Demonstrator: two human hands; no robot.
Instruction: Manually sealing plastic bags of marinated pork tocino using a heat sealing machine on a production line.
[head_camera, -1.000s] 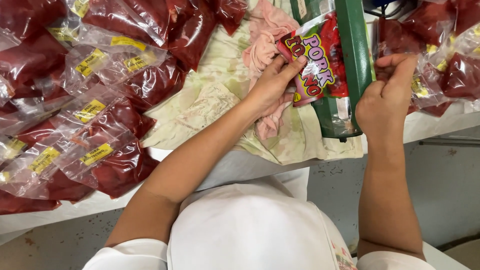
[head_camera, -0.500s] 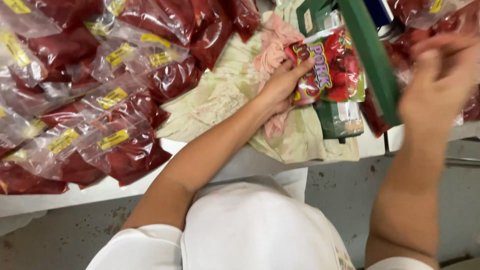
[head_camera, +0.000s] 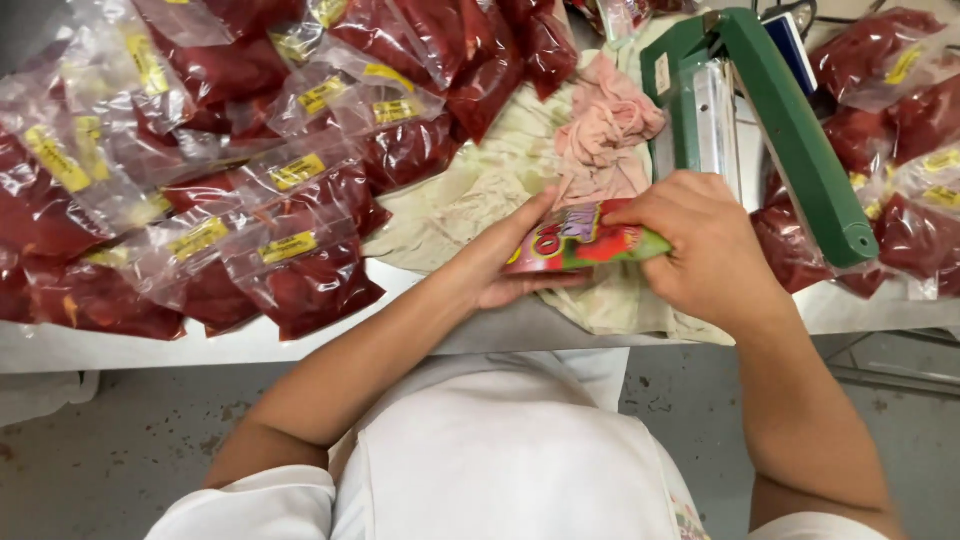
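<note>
- Red meat shows through a printed pouch (head_camera: 580, 238), held over a stained cream cloth (head_camera: 470, 195) at the near edge of the pale bench (head_camera: 120, 348).
- The left hand (head_camera: 505, 265) cups the pouch from below, fingers curled under it.
- The right hand (head_camera: 705, 245) is closed over the pouch's right end, pinching it.
- A green heat sealer (head_camera: 790, 130) stands just beyond the right hand, its arm raised.
- A crumpled pink rag (head_camera: 610, 120) lies beside the sealer.
- Clear bags of red meat with yellow labels (head_camera: 290, 250) are piled on the left; more lie on the right (head_camera: 900, 220).
- The step in hand looks like flattening the pouch's open end; next, that end would need to lie straight under the sealer arm.
</note>
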